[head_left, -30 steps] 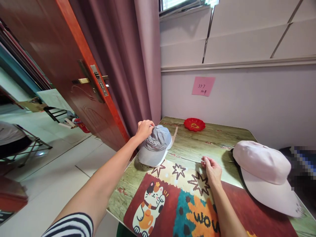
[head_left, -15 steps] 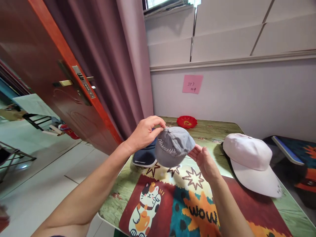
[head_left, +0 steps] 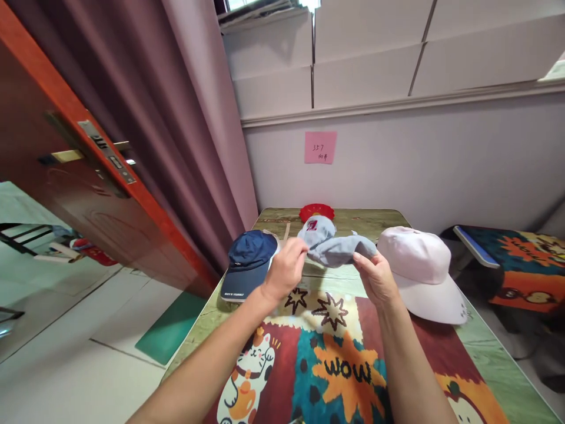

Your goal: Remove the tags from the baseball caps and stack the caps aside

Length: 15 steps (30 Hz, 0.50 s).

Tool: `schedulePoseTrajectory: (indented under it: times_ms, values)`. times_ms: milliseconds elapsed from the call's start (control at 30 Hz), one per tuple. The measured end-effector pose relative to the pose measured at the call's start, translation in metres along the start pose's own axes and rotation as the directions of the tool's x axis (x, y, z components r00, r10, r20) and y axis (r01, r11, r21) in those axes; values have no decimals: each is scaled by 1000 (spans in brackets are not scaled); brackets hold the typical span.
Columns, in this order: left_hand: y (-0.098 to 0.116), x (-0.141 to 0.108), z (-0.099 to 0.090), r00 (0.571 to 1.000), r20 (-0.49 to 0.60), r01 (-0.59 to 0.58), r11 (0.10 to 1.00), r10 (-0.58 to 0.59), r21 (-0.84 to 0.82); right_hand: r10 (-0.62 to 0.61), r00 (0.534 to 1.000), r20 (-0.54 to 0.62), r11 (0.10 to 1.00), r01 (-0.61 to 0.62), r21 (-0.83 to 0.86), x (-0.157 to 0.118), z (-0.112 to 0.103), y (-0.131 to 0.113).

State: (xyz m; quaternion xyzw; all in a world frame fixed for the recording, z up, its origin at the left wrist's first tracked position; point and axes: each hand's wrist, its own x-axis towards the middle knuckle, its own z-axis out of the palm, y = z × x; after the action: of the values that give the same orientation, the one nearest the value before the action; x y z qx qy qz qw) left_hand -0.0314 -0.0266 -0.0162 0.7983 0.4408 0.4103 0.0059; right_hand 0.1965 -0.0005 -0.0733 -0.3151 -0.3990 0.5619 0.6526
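A grey cloth cap [head_left: 339,251] is held between my two hands above the table. My left hand [head_left: 286,268] pinches its left end with closed fingers. My right hand [head_left: 377,275] grips the right end, thumb on the near side. Just behind, a pale grey-blue rounded piece with a red mark [head_left: 316,228] shows; I cannot tell whether it belongs to the same cap. Left of my left hand lies a navy cap [head_left: 251,259], its brim towards me. Beside my right hand rests a white cap [head_left: 417,259] with a wide brim.
A red scalloped dish [head_left: 316,210] stands at the table's back edge. The wood-patterned table [head_left: 194,335] carries a colourful printed mat [head_left: 304,365]. A pink note [head_left: 320,147] is on the wall. An open door [head_left: 88,171] and curtain are left; another table [head_left: 529,259] is right.
The grey cap has been turned, so its white lettering no longer shows. My left hand has moved from its top to its left end; my right hand now grips it. The view has shifted.
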Motion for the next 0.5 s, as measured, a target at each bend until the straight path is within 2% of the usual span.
schedulePoseTrajectory:
  times_ms: [100, 167, 233, 300, 367, 433, 500]
  values:
    - [-7, -61, 19, 995, 52, 80, 997, -80, 2, 131, 987, 92, 978, -113, -178, 1, -12, -1]
    - [-9, -92, 26, 977, 154, 146, 989, -147, 22, 255, 956, 144, 926, -198, -321, 0, -15, 1]
    - [-8, -111, 27, 933, 298, 191, 980, -201, 64, 366, 905, 218, 873, -252, -418, -1, -16, 3]
    - [-3, -119, 24, 874, 418, 229, 969, -248, 96, 458, 839, 294, 825, -278, -492, -3, -15, 4]
    - [1, -115, 20, 843, 454, 277, 956, -288, 92, 504, 804, 315, 781, -270, -563, -5, -15, 5]
    - [4, -102, 17, 860, 406, 313, 948, -308, 58, 486, 822, 296, 746, -214, -630, -6, -17, 5]
    - [6, -83, 18, 903, 307, 309, 951, -300, 21, 438, 859, 267, 700, -139, -700, -5, -18, 2]
